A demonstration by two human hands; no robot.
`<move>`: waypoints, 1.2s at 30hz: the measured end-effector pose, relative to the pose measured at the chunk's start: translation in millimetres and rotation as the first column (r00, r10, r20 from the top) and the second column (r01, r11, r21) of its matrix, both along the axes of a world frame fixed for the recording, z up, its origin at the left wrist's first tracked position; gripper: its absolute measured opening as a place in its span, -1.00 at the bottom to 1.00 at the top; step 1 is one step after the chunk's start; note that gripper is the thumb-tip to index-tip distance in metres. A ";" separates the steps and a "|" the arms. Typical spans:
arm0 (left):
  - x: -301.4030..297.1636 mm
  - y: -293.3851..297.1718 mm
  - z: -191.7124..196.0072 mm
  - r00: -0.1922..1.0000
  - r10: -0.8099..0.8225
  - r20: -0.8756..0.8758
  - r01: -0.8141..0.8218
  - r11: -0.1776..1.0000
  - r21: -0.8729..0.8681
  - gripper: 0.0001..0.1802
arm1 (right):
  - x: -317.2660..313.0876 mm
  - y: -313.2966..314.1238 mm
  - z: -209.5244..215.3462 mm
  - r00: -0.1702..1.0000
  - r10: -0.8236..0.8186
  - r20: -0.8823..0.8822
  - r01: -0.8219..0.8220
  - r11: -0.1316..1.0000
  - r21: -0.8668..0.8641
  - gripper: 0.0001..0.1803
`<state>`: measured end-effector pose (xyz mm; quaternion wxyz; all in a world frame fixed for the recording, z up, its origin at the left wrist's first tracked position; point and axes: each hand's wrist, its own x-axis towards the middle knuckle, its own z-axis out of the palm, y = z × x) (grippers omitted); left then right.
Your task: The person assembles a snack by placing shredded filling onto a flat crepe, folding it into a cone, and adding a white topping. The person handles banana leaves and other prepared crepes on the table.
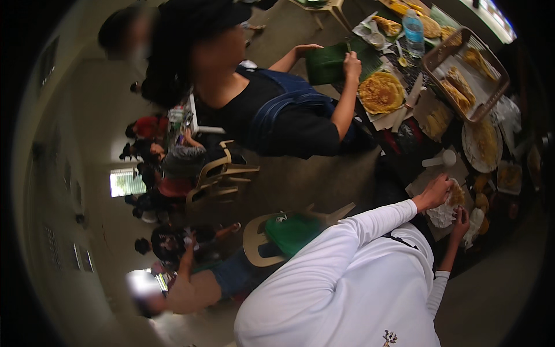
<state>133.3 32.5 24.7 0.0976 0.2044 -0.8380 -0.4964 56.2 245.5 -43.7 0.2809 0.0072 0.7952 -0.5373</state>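
My left hand (435, 193), below a white long sleeve, has its fingertips pinched at the edge of an orange-brown piece of food (457, 195). The food lies over a crumpled white sheet or plate (441, 216). At the near side of the same food, my right hand (461, 223) has its fingertips drawn together. What either pinch holds is too small to make out. Brown cardboard (459, 169) lies under the white sheet. Just beyond my left hand rests a white scoop-like cup with a handle (447, 157).
A co-worker stands at the table, holding a green leaf (324, 65) beside a round orange pancake (381, 92). Around them are a knife (414, 92), a bottle (414, 33), a brown basket (429, 62) with folded pancakes and an oval plate (469, 157). Behind stands a chair (252, 240).
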 end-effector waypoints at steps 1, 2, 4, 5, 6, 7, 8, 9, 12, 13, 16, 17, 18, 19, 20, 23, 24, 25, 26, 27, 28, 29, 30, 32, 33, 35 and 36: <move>3.7 -0.9 -2.0 0.999 0.042 -0.002 -0.042 0.999 0.004 -0.76 | -2.4 -1.4 2.2 1.000 0.010 -0.002 -0.010 1.000 -0.023 -0.66; 6.7 -5.0 -5.5 0.997 0.075 -0.007 -0.075 0.997 -0.001 -0.77 | -3.6 3.3 -5.1 1.000 0.016 -0.023 -0.016 1.000 0.004 -0.69; 19.7 -7.7 -35.9 0.986 0.139 -0.093 -0.146 0.987 -0.065 -0.80 | -7.3 -8.2 -32.9 0.998 0.022 -0.058 -0.022 1.000 0.009 -0.75; 19.2 -13.0 -31.4 0.987 0.143 -0.075 -0.148 0.988 -0.055 -0.80 | -7.9 -20.2 -31.5 0.996 0.033 -0.085 -0.036 0.999 -0.031 -0.76; 26.3 -12.5 -24.5 0.985 0.167 -0.053 -0.168 0.985 -0.026 -0.80 | -5.9 -21.3 -19.2 0.992 0.063 -0.112 -0.069 0.996 -0.049 -0.78; 33.3 -19.5 -17.0 0.981 0.194 -0.016 -0.194 0.981 -0.013 -0.81 | -4.0 -28.0 -9.7 0.986 0.089 -0.138 -0.099 0.993 -0.066 -0.79; 40.6 -21.9 -6.8 0.974 0.224 0.022 -0.224 0.975 0.007 -0.82 | -2.6 -35.7 2.1 0.982 0.117 -0.151 -0.124 0.991 -0.040 -0.79; 45.6 -24.5 0.6 0.973 0.224 0.054 -0.225 0.974 0.019 -0.82 | -3.5 -41.5 13.2 0.976 0.140 -0.167 -0.143 0.990 -0.009 -0.79; 59.2 -32.9 3.5 0.967 0.220 0.132 -0.226 0.973 0.039 -0.83 | -1.8 -56.8 45.8 0.964 0.165 -0.207 -0.166 0.986 0.008 -0.82; 61.1 -33.9 -0.1 0.967 0.216 0.137 -0.223 0.974 0.033 -0.83 | -2.0 -57.9 40.3 0.956 0.175 -0.235 -0.182 0.983 -0.007 -0.82; 57.1 -34.8 -6.7 0.972 0.182 0.150 -0.192 0.980 0.057 -0.83 | -1.7 -58.3 34.5 0.955 0.142 -0.259 -0.158 0.986 -0.043 -0.83; 57.6 -31.7 -6.3 0.971 0.181 0.159 -0.195 0.978 0.075 -0.83 | 0.6 -57.8 34.0 0.958 0.137 -0.253 -0.154 0.987 -0.050 -0.83; 58.4 -29.6 -6.0 0.972 0.173 0.158 -0.188 0.978 0.087 -0.83 | 4.0 -57.5 33.4 0.961 0.127 -0.248 -0.147 0.987 -0.066 -0.84; 59.2 -29.0 -6.0 0.973 0.167 0.157 -0.183 0.978 0.098 -0.82 | 8.3 -58.0 32.6 0.963 0.119 -0.242 -0.143 0.986 -0.082 -0.84; 54.4 -28.1 -5.5 0.975 0.163 0.149 -0.180 0.977 0.112 -0.82 | 8.0 -58.4 31.9 0.963 0.115 -0.242 -0.141 0.985 -0.094 -0.84; 50.6 -17.6 -25.9 0.994 0.095 0.061 -0.108 0.958 0.267 -0.79 | 19.1 -51.7 17.4 0.961 0.116 -0.252 -0.148 0.982 -0.113 -0.78; 39.7 -15.3 -26.0 0.999 0.051 0.018 -0.054 0.948 0.314 -0.78 | 16.3 -48.7 18.4 0.959 0.100 -0.264 -0.137 0.983 -0.124 -0.77; 34.1 -13.6 -24.6 0.998 -0.019 0.068 -0.001 0.963 0.270 -0.73 | 16.8 -46.6 21.9 0.955 0.115 -0.274 -0.152 0.981 -0.117 -0.75; 29.2 -11.8 -23.9 0.997 -0.030 0.069 0.008 0.954 0.299 -0.72 | 25.7 -50.3 24.9 0.954 0.112 -0.279 -0.152 0.980 -0.127 -0.74; 24.8 -6.9 -22.5 0.996 -0.047 0.072 0.021 0.945 0.327 -0.71 | 23.5 -54.9 28.9 0.954 0.104 -0.283 -0.147 0.980 -0.137 -0.72; 31.9 2.9 -24.6 0.992 -0.082 0.098 0.040 0.928 0.370 -0.71 | 26.3 -52.3 32.0 0.947 0.134 -0.291 -0.172 0.979 -0.109 -0.71; 27.9 5.7 -27.5 0.991 -0.090 0.101 0.049 0.935 0.351 -0.69 | 25.2 -54.3 33.6 0.943 0.159 -0.294 -0.190 0.978 -0.082 -0.69; 20.0 -1.0 -31.9 0.998 -0.032 0.063 0.011 0.950 0.311 -0.70 | 22.8 -59.3 33.8 0.940 0.176 -0.292 -0.201 0.978 -0.057 -0.68; 12.4 -1.7 -48.1 0.990 -0.031 0.141 -0.009 0.963 0.271 -0.71 | 21.4 -68.4 44.5 0.939 0.142 -0.313 -0.166 0.985 -0.050 -0.65; 11.1 -2.5 -53.0 0.998 -0.004 0.058 -0.005 0.989 0.148 -0.76 | 18.3 -75.7 66.6 0.916 0.161 -0.367 -0.194 0.979 -0.056 -0.64; -2.1 -1.2 -24.7 0.992 -0.097 0.083 0.062 0.933 0.354 -0.82 | 12.6 -61.9 73.2 0.933 0.170 -0.318 -0.174 0.985 0.017 -0.54; 0.4 -0.5 -25.6 0.991 -0.100 0.088 0.044 0.867 0.496 -0.79 | 15.2 -60.4 71.4 0.883 0.157 -0.442 -0.162 0.986 0.025 -0.54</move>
